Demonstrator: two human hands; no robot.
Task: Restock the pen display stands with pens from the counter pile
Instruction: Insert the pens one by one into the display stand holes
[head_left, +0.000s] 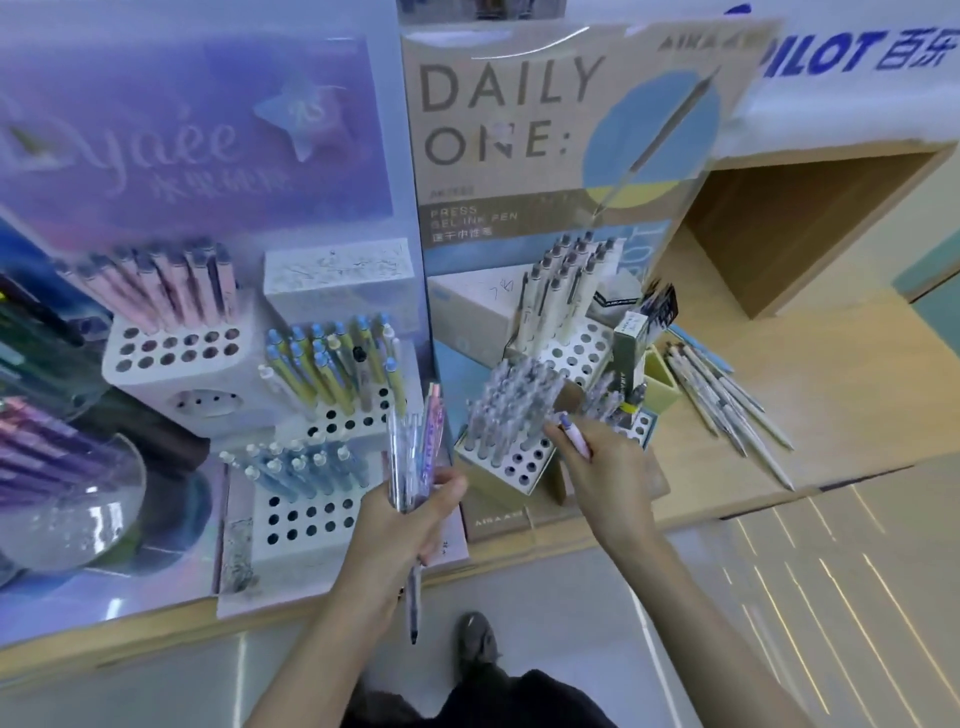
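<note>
A pale wooden bench is carrying perforated display stands under printed backboards. The right hand is pinching a single lilac pen just beside the clear-pen stand. The left hand is gripping a bundle of pens upright, near the blue-pen stand. The loose pile of pens is lying on the bench to the right.

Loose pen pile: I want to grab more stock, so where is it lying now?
In the head view, the loose pen pile lies on the wooden counter, right of the Daily One display stand and beyond the right hand.
</note>
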